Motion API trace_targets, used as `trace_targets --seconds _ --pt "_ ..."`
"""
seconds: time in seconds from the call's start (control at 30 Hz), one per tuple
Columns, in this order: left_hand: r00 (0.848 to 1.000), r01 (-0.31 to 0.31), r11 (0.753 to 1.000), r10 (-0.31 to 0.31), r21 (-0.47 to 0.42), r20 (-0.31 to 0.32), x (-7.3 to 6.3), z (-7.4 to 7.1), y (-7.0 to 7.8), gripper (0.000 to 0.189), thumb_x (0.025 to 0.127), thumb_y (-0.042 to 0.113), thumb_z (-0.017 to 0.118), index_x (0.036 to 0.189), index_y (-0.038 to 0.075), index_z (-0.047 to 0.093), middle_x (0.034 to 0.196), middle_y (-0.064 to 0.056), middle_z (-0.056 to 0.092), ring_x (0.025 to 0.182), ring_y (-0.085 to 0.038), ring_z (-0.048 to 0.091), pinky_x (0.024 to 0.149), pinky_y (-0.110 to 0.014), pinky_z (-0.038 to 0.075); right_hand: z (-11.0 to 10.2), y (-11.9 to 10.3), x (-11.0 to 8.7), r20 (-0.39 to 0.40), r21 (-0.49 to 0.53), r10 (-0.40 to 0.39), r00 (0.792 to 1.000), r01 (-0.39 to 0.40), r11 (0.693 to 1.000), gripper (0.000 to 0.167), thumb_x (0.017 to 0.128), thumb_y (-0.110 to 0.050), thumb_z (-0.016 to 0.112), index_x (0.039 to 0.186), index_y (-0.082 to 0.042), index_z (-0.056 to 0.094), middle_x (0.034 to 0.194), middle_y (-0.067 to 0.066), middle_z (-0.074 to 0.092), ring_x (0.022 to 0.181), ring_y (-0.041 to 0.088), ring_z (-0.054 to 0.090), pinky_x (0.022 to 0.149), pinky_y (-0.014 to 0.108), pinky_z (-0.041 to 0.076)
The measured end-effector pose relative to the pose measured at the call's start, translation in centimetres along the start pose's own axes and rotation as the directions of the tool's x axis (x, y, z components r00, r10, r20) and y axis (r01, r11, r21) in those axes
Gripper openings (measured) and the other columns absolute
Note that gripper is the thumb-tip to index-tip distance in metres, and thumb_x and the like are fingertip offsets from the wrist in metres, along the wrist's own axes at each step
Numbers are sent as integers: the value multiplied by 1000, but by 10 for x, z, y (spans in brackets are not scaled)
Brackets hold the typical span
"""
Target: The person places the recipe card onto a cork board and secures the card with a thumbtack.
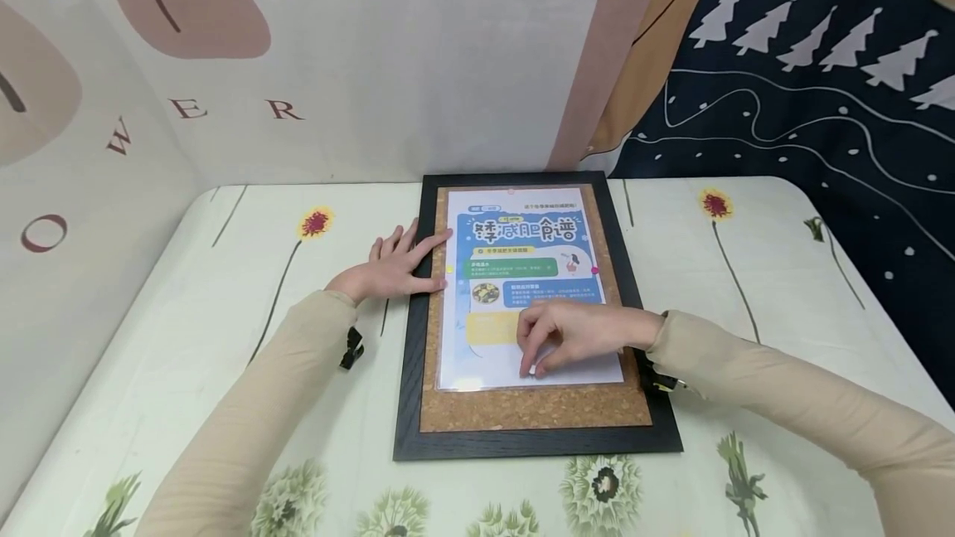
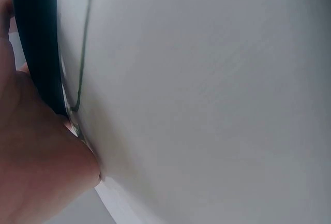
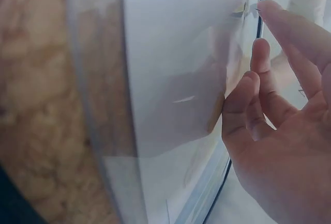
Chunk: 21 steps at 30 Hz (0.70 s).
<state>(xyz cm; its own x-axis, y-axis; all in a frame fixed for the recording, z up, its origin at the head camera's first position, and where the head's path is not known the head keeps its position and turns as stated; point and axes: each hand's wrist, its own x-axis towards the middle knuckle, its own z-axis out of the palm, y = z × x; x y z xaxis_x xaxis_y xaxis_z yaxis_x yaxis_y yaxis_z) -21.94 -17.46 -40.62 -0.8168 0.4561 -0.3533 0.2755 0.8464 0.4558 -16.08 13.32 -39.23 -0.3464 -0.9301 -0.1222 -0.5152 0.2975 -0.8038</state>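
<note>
A laminated sheet [image 1: 485, 355] with blue and white print lies on a cork board [image 1: 533, 415] in a black frame [image 1: 537, 444]. My right hand [image 1: 567, 334] is over its lower part, pinching a small white pushpin [image 1: 533, 370] between thumb and finger close to the bottom edge. The other fingers are bent in the right wrist view. My left hand [image 1: 391, 263] rests across the frame's left side with fingers spread, thumb and one finger reaching the sheet's left edge. A yellow pin [image 1: 449, 270] sits beside them, a magenta pin [image 1: 594, 270] at the right edge.
A pale pink pin [image 1: 511, 191] marks the sheet's top edge. The board lies on a table with a flower-print cloth [image 1: 328, 413]. Behind it hangs a light curtain [image 1: 418, 65]; a dark tree-print cloth [image 1: 776, 114] hangs at the right.
</note>
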Motion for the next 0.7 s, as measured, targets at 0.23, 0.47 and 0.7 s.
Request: trace_targets --seconds 0.23,0.47,0.7 --pt "1000 -2 1000 2 -9 0 -1 0 0 85 91 54 56 157 29 7 157 -21 -16 141 -44 -15 105 -63 -9 2 1 3 35 -23 -10 999 10 1000 13 82 -11 78 93 -17 80 90 -12 59 86 8 50 76 27 43" --pt "1000 1 1000 -1 -3 -2 0 0 -1 85 91 54 56 157 28 7 157 -21 -16 141 -44 -15 105 -63 -9 3 3 3 32 -15 -4 999 5 1000 14 82 -9 77 93 -17 80 90 -12 59 87 7 51 76 26 45" --pt "1000 -1 1000 1 -8 -4 1 1 -3 86 91 55 56 157 29 7 157 -21 -16 141 -44 -15 105 -63 -10 3 3 4 33 -9 -19 999 19 1000 19 83 -11 77 101 -16 78 96 -9 61 89 8 53 79 27 47"
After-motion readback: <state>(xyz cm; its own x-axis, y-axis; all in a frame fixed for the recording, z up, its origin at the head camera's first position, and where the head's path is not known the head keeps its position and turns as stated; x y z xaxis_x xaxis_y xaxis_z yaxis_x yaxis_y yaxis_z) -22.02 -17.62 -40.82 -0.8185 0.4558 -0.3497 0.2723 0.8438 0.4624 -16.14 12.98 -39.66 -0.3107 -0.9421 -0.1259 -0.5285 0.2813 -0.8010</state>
